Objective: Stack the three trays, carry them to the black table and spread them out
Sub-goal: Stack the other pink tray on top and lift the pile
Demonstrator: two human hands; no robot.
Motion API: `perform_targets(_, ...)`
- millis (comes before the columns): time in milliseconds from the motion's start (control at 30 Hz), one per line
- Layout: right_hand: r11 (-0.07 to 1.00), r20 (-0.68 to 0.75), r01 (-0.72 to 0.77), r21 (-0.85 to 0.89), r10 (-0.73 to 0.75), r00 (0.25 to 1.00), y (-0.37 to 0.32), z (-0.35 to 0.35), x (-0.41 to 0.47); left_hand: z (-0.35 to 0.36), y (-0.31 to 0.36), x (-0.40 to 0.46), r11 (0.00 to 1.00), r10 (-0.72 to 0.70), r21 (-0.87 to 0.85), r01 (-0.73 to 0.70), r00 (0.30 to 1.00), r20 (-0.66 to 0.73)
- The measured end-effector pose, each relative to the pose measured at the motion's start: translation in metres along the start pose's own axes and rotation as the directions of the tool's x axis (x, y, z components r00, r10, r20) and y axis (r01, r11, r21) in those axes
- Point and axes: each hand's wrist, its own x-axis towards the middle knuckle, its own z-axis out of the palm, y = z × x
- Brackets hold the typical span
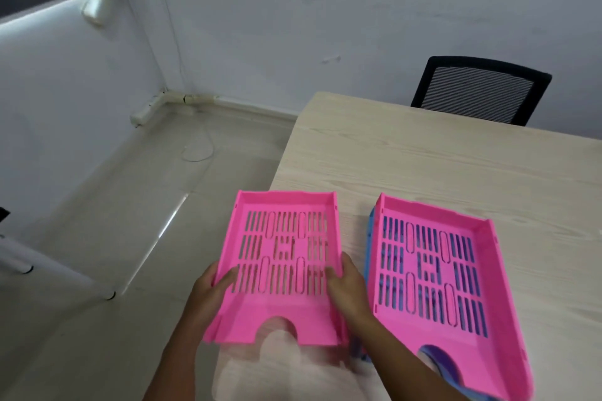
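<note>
**A:** What does the figure show at the worktop's left edge?

**B:** A pink tray (pixel 280 267), held by both hands and overhanging that edge, so that part of it lies above the floor (pixel 97 205). The left hand (pixel 213 286) clasps its left wall, fingers lying inside on the slotted base; the right hand (pixel 347 280) clasps its right wall in the same way. Both hands are closed on this tray.

**A:** And the other trays?

**B:** A second pink tray (pixel 436 273) sits nested on a blue tray (pixel 369 238) just to the right, near the worktop's (pixel 423 156) front edge. The blue one shows only at the left side, through the slots, and at the front cut-out.

**A:** How should such a tray handle?

**B:** Judged from its look, it is light, stiff moulded plastic: a thin, slotted base, low walls on three sides, an open front with a half-round notch. The smooth surface may slip, and the slots offer little purchase. Opposite side walls near mid-length, as gripped here, seem the steadiest hold.

**A:** What stage is this?

**B:** Probably stacking: the held tray is not yet on the pair. No black table is in view.
</note>
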Motion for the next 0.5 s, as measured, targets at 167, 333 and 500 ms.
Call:
perform_targets(167, 0.983, -0.080, 0.169, 0.066, -0.163, 0.983, -0.027, -0.030, -0.004, -0.002, 0.037, -0.007, 0.989, 0.114, -0.099, -0.113, 0.993, 0.010)
perform_targets(333, 0.977, -0.192, 0.175, 0.121, -0.150, 0.970, -0.013, -0.104, -0.011, 0.053, 0.070, -0.017, 0.974, 0.189, -0.143, -0.178, 0.980, 0.068)
perform_targets(500, 0.963, -0.360, 0.185, 0.198, -0.104, 0.927, 0.026, -0.192, -0.027, 0.141, 0.085, -0.041, 0.966, 0.259, -0.082, -0.247, 0.947, 0.192)
